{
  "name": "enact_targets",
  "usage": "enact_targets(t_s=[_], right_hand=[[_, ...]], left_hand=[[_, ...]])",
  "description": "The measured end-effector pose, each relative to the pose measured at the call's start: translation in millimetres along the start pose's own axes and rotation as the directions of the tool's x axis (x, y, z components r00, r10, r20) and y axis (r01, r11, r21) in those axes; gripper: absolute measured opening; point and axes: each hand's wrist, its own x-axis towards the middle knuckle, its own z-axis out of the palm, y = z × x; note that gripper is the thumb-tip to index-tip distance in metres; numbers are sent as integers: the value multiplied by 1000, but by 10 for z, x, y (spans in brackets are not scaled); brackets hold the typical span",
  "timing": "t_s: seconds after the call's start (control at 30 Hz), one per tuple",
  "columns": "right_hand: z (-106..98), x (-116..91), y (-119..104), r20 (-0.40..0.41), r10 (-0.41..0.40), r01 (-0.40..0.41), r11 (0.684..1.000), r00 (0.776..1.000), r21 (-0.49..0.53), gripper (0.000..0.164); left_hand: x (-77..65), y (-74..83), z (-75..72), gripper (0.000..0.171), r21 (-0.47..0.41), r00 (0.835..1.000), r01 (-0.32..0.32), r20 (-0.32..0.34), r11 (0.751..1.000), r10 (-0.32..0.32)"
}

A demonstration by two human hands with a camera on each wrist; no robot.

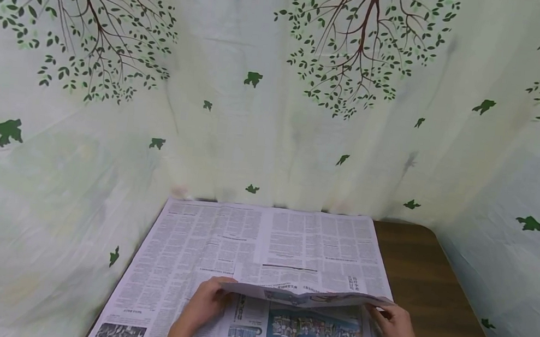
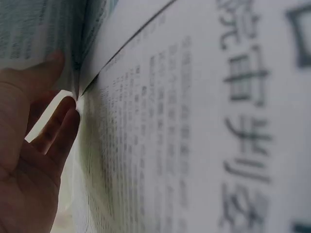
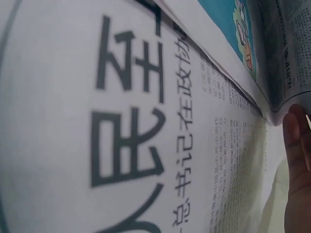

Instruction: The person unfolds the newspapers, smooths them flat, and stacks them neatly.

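Observation:
A newspaper sheet [image 1: 303,298] is raised in a folded strip between my two hands, its printed side facing down at the front. My left hand [image 1: 206,300] pinches the left end of the strip. In the left wrist view its thumb [image 2: 46,73] lies over the paper with the fingers behind. At the right end my right hand [image 1: 394,327] pinches the paper; the right wrist view shows its fingers [image 3: 294,141] at the sheet's edge, the thumb hidden. Below the strip lies a newspaper page with a blue picture panel [image 1: 316,335], upside down to the camera.
More newspaper [image 1: 233,236] is spread flat over most of the table, reaching its back edge. Brown wooden tabletop [image 1: 416,277] shows along the right side. A pale cloth [image 1: 291,154] printed with trees and green leaves hangs behind and on both sides.

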Motion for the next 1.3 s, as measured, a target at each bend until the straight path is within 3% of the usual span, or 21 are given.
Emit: enact_targets(t_s=[0.17,0.23,0.4,0.5,0.57,0.7,0.73,0.9,1.13,1.3], right_hand=[[-15,-24,13,-4,-47,47,999,999,25,20],[-26,-42,18,10,-90,89,994,996,69,27],[-56,-64,22,52,-152,140,971,987,195,35],[-54,-39,22,16,-120,117,982,993,149,28],[-38,-14,10,-37,-74,77,994,997,75,23],[-6,14,-10,-103,-10,10,1000,995,5,18],[-1,16,-10,-120,-25,26,1000,992,6,19],[-6,23,-23,-144,-45,48,999,989,16,19],[-24,40,-64,-151,-51,57,998,987,39,18],[-19,54,-66,-142,-46,54,997,989,53,15]], left_hand=[[34,-8,24,25,36,986,-124,-110,992,127],[35,4,25,21,14,986,-110,-125,994,111],[35,52,10,21,-47,996,39,-81,998,-43],[38,87,-10,24,-78,992,104,-59,992,-108],[43,108,-19,23,-82,993,86,-78,993,-93],[68,118,-6,23,-9,987,6,-161,1000,-7],[72,115,0,26,13,982,-24,-185,1000,26],[93,134,-5,31,61,970,-51,-233,997,64],[128,188,-40,11,56,965,19,-261,998,-4],[158,217,-74,9,41,963,67,-262,997,-54]])
